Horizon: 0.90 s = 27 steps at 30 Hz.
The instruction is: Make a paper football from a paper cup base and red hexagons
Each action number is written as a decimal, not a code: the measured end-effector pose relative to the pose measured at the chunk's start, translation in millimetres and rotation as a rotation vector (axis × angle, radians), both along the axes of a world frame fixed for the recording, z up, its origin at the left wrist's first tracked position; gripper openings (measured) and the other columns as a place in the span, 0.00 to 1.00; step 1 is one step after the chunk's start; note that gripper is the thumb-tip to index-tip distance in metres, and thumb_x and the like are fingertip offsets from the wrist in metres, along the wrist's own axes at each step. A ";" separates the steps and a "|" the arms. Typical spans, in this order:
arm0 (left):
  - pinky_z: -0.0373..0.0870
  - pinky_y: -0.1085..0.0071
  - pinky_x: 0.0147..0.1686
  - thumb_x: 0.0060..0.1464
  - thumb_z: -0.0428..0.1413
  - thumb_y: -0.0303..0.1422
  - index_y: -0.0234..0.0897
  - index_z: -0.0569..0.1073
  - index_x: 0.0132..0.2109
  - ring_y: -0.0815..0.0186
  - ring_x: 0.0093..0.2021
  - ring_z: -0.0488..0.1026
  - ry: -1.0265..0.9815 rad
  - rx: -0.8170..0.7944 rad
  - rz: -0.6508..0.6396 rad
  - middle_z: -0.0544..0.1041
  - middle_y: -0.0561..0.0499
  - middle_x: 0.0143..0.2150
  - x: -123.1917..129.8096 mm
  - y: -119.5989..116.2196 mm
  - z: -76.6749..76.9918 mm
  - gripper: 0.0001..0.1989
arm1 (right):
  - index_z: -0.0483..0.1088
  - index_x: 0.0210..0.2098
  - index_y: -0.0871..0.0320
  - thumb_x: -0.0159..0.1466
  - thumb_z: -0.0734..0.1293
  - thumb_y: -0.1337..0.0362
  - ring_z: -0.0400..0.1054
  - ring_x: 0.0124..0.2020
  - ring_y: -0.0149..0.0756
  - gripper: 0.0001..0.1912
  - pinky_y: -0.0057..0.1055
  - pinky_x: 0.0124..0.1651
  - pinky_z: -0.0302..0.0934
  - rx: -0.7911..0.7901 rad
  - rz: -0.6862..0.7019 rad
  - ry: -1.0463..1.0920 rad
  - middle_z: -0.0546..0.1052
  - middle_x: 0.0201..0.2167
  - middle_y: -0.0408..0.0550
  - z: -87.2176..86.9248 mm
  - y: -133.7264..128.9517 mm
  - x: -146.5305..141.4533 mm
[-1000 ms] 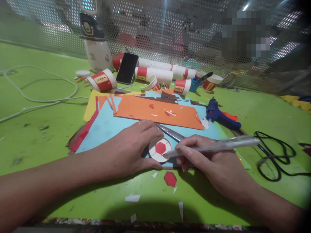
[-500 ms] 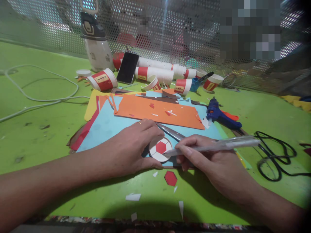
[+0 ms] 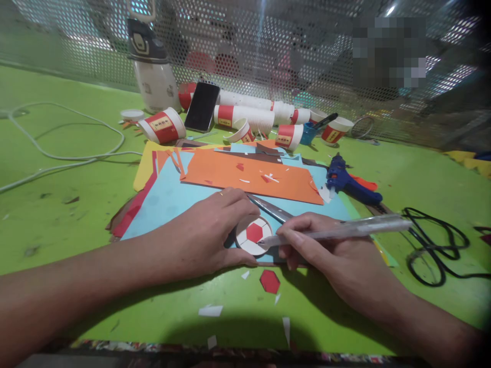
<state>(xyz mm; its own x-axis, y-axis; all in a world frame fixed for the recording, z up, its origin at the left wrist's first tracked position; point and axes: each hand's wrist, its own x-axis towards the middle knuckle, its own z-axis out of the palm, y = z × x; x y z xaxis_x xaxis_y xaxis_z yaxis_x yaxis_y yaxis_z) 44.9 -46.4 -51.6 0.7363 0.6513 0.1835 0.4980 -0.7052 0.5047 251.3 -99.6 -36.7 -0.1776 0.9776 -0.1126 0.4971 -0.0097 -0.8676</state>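
Note:
Between my two hands lies a small round white disc (image 3: 245, 247) with a red hexagon (image 3: 254, 233) at its middle and dark lines running out to the rim. My left hand (image 3: 220, 232) grips the disc's left edge, thumb below and fingers above. In my right hand (image 3: 326, 245) is a clear-barrelled pen (image 3: 356, 225), its tip touching the disc just right of and below the hexagon. Behind the hands, a grey metallic tool (image 3: 270, 208) lies partly hidden on light-blue paper (image 3: 164, 197). A loose red hexagon (image 3: 270, 281) rests in front of the disc.
Orange card (image 3: 245, 171) with scraps tops the paper stack. A blue glue gun (image 3: 351, 181) and its black cable (image 3: 433, 245) sit at right. Paper cups (image 3: 163, 126), a phone (image 3: 202, 107) and a large bottle (image 3: 153, 76) stand behind. A white cable (image 3: 76, 159) loops at left.
Hardly anything differs. Both hands, the disc and the pen tip stay in almost the same place; the pen's rear end has shifted very slightly.

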 end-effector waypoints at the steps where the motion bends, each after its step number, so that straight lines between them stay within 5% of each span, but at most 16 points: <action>1: 0.62 0.67 0.38 0.51 0.61 0.41 0.35 0.68 0.41 0.61 0.41 0.65 0.002 -0.001 0.003 0.68 0.48 0.40 0.0 0.0 -0.1 0.16 | 0.70 0.31 0.54 0.66 0.62 0.60 0.71 0.25 0.30 0.09 0.26 0.30 0.66 0.003 -0.001 -0.005 0.76 0.22 0.41 0.0 -0.7 0.3; 27: 0.63 0.66 0.37 0.52 0.59 0.43 0.36 0.69 0.42 0.60 0.41 0.65 0.029 0.004 0.010 0.68 0.48 0.40 -0.4 0.4 0.5 0.16 | 0.70 0.29 0.53 0.66 0.62 0.62 0.71 0.24 0.31 0.10 0.28 0.30 0.67 0.008 0.020 -0.041 0.76 0.21 0.40 1.3 -1.3 1.8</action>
<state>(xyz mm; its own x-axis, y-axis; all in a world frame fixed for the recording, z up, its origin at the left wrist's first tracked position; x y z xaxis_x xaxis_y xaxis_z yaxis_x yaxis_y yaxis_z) 44.5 -46.1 -51.1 0.7352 0.6576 0.1648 0.5193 -0.7025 0.4866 253.1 -100.9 -35.4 -0.1926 0.9749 -0.1121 0.5324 0.0078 -0.8465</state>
